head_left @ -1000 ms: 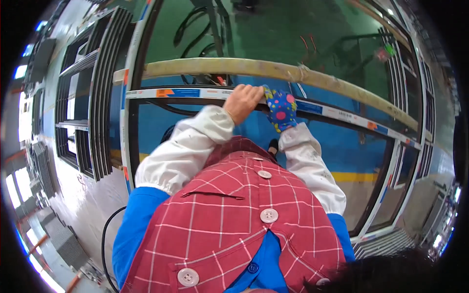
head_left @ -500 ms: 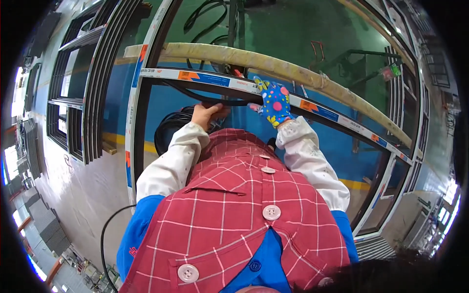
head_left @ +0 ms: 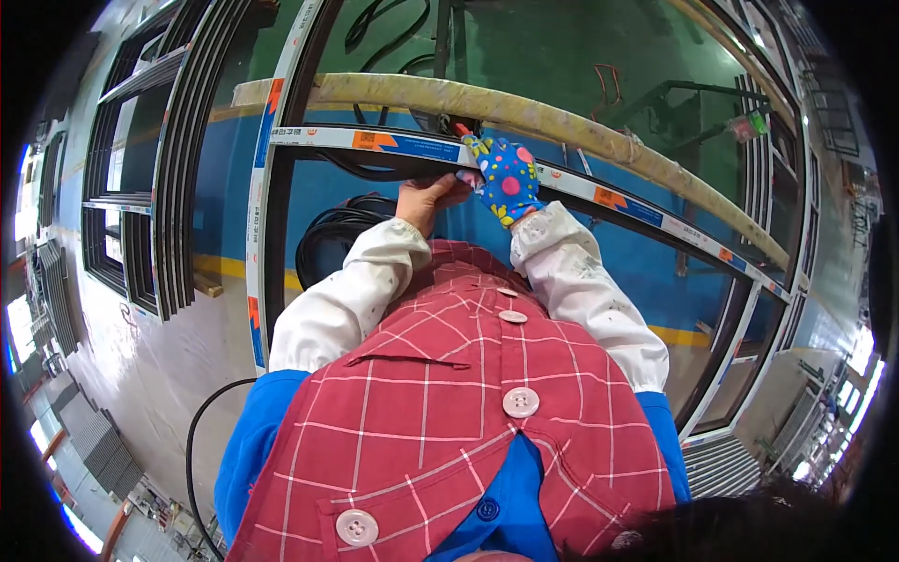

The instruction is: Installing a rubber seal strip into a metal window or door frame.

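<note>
A long crossbar (head_left: 581, 186) of a large dark frame, faced with a white strip and coloured labels, is seen across the upper middle of the frame, sloping down toward the right. It is clasped near its middle by the gloved right hand (head_left: 507, 182): the back of the hand is turned up, the fingers are bent over the far edge, and the thumb side is set against the near edge. The bare left hand (head_left: 431, 199) is placed just left of it, at the near, lower side of the crossbar, with the wrist angled up and the fingers half curled and pointed right, toward the glove. Its fingertips are partly hidden beside the glove, so whether anything is gripped by them cannot be told. Both forearms, covered by white oversleeves (head_left: 590, 290), are bent inward from the lower left and lower right, so that the hands are brought together at upper centre. Just beyond the crossbar, a pale wrapped beam (head_left: 468, 98) is laid roughly alongside. A coiled black cable (head_left: 328, 239) is seen below the left part of the crossbar, and the lower centre is filled by a red checked apron (head_left: 421, 393). At upper left, dark frames (head_left: 178, 169) are stacked.
</note>
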Demonstrator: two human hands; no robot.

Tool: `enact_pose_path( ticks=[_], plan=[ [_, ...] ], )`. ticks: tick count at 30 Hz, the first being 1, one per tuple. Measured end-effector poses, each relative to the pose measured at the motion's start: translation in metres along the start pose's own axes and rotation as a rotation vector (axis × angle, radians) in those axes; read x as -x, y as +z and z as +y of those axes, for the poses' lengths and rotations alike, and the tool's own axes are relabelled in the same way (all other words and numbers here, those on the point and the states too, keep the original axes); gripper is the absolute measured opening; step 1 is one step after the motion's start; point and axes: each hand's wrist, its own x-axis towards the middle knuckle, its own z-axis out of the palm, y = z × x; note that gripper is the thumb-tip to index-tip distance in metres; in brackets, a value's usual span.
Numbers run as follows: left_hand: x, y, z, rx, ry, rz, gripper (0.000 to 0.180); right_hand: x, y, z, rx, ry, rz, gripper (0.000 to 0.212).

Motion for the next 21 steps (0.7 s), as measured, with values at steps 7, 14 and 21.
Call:
enact_pose_path(
  ticks=[7, 14, 21],
  plan=[
    [-0.004, 0.008, -0.004, 0.041, -0.062, 0.095, 0.012, -0.001, 0.003, -0.003, -0.145, 0.047, -0.013, 0.046],
    [-0.005, 0.017, -0.008, 0.062, -0.022, 0.192, 0.015, -0.004, 0.001, -0.011, -0.008, 0.036, -0.011, 0.039],
    [-0.015, 0.002, 0.008, -0.028, -0.084, -0.004, 0.02, -0.012, 0.001, -0.013, -0.087, -0.043, 0.027, 0.042]
  ],
)
